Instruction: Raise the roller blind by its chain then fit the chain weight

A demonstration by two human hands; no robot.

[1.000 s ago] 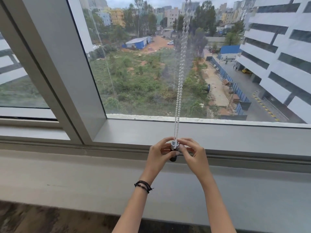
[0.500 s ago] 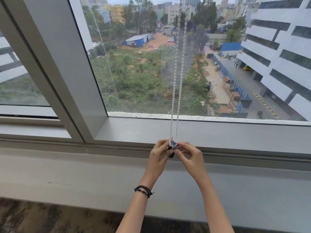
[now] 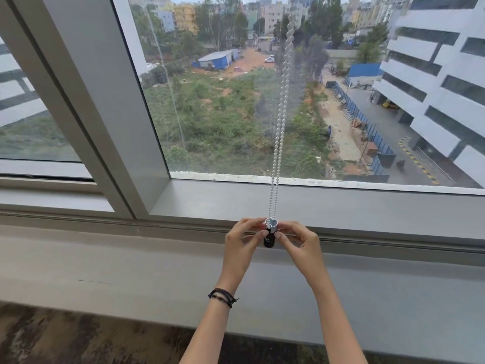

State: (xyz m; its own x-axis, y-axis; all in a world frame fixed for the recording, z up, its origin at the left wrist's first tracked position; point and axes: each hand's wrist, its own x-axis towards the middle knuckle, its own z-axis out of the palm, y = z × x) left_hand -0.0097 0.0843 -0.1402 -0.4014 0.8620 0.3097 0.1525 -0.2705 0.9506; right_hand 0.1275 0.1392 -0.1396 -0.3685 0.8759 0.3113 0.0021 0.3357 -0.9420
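Observation:
A white bead chain hangs down in front of the window pane, its two strands twisted together higher up. Its lower loop ends in a chain weight with a grey clip top and a black barrel body. My left hand pinches the weight from the left with its fingertips. My right hand pinches it from the right. Both hands sit just in front of the window's lower frame. The roller blind itself is out of view above.
A grey window frame runs across behind my hands, with a slanted mullion at left. Below lies a wide grey sill ledge, and dark patterned floor shows at the bottom left. Buildings and a green plot lie outside.
The chain's two strands hung apart half a second ago and are twisted together higher up again now. My hands stay pinched on the weight at almost the same spot.

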